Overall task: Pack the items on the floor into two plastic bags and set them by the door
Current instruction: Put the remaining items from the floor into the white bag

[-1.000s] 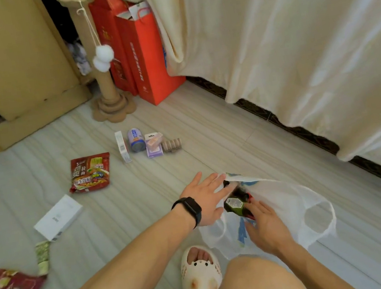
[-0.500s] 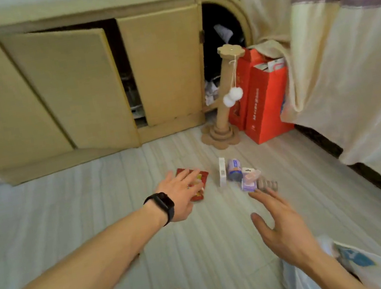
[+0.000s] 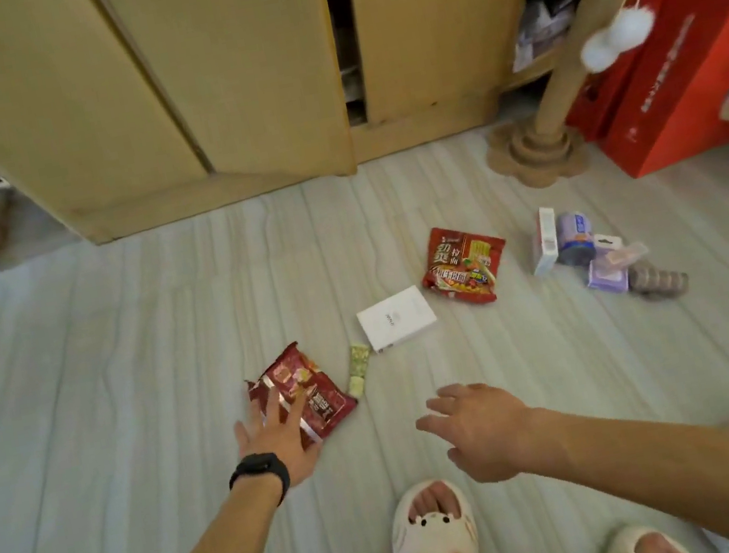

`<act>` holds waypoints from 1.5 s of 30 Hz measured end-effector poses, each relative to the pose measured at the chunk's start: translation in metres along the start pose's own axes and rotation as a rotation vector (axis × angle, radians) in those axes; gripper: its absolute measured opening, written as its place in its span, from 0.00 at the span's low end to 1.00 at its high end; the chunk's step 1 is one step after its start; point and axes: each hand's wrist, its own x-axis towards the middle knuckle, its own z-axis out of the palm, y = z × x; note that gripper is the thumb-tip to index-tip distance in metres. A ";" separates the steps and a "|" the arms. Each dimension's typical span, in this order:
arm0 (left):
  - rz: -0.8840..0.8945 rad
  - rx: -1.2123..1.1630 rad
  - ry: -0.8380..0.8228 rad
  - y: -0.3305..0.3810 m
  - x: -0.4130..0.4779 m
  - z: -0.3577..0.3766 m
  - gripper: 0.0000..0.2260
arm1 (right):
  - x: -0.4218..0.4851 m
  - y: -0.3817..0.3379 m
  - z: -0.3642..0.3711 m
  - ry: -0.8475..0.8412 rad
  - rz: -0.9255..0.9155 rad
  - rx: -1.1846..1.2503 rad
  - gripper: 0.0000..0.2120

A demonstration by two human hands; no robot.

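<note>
My left hand [image 3: 279, 437], with a black watch at the wrist, lies with spread fingers on the near end of a dark red snack packet [image 3: 305, 391] on the floor. My right hand [image 3: 481, 426] hovers open above bare floor, holding nothing. Beyond the packet lie small green sachets [image 3: 359, 367], a white box [image 3: 395, 318] and a red noodle packet [image 3: 463, 269]. Further right sits a cluster: a white carton [image 3: 544, 240], a can [image 3: 576, 239], a purple pack [image 3: 607, 270] and a brown roll [image 3: 658, 282]. No plastic bag is in view.
A tan cabinet [image 3: 221, 82] with a door ajar closes off the back. A cardboard scratching post [image 3: 539, 148] with white pompoms and red gift bags [image 3: 677, 74] stand at the right. My feet in white slippers [image 3: 432, 547] are at the bottom edge.
The view swung left and down. My left hand went from the noodle packet to the dark red snack packet. My right hand moved left, off the cluster; the bag has left the view.
</note>
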 end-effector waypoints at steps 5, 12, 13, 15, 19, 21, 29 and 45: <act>-0.117 -0.198 -0.052 -0.009 0.032 0.028 0.39 | 0.068 -0.012 0.049 -0.146 0.078 0.124 0.36; -0.260 -0.523 -0.167 0.006 0.077 0.031 0.58 | 0.162 -0.025 0.055 0.277 0.259 0.472 0.29; -0.259 -0.480 -0.142 0.012 0.078 0.037 0.61 | 0.174 -0.026 0.054 0.301 0.278 0.498 0.27; -0.240 -0.381 -0.056 0.017 0.078 0.050 0.62 | 0.191 -0.024 0.057 0.287 0.297 0.441 0.22; -0.117 -0.311 0.079 0.004 0.076 0.058 0.49 | 0.185 -0.015 0.077 0.319 0.331 0.376 0.15; -0.050 -0.312 0.137 -0.004 0.069 0.060 0.42 | 0.164 -0.008 0.096 0.317 0.348 0.377 0.16; 0.039 -0.362 0.009 0.029 0.012 0.071 0.36 | 0.044 0.027 0.124 0.205 0.448 0.610 0.14; 0.805 -0.116 0.435 0.253 -0.110 -0.201 0.32 | -0.265 0.140 -0.028 0.629 0.786 0.389 0.13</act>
